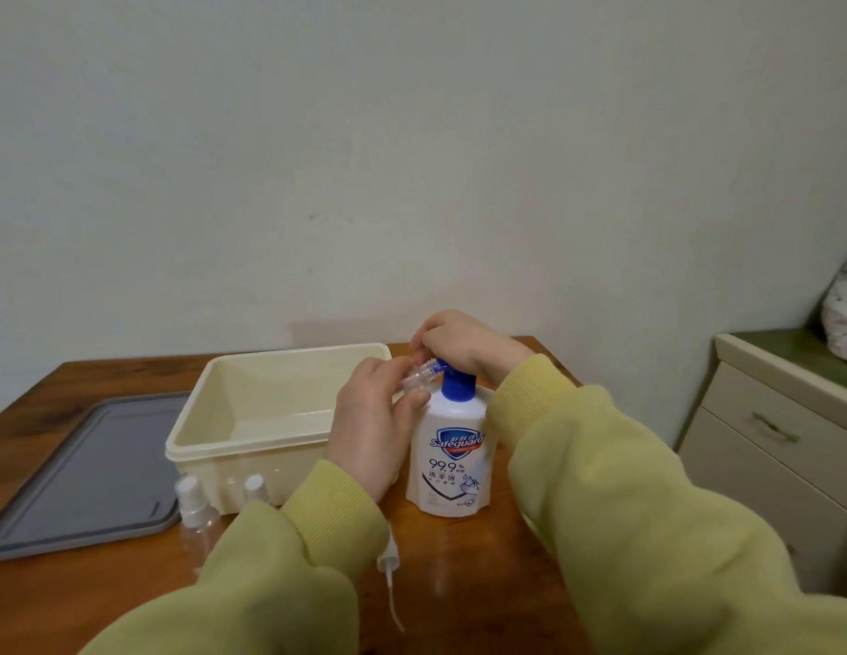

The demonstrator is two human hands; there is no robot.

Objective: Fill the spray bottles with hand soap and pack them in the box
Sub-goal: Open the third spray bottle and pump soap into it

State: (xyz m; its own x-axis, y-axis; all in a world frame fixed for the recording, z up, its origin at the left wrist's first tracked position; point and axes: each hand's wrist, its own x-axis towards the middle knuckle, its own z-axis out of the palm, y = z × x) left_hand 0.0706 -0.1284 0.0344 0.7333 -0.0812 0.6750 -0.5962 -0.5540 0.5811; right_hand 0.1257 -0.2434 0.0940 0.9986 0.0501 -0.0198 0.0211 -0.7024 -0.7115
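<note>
A white hand soap bottle [452,458] with a blue pump stands on the wooden table. My right hand [459,345] rests on top of the pump head. My left hand [372,418] holds a small clear spray bottle [414,382] tilted, its open neck at the pump's spout. Its removed spray head with a thin tube [388,567] lies on the table near me. Two more clear spray bottles, one [194,505] and another [255,489], stand capped in front of the cream box [232,446], which is open and holds nothing visible.
A grey lid [81,475] lies flat left of the box. The table [459,583] ends against a pale wall. A cream cabinet with drawers [766,432] stands to the right, with a patterned bundle [844,314] on top.
</note>
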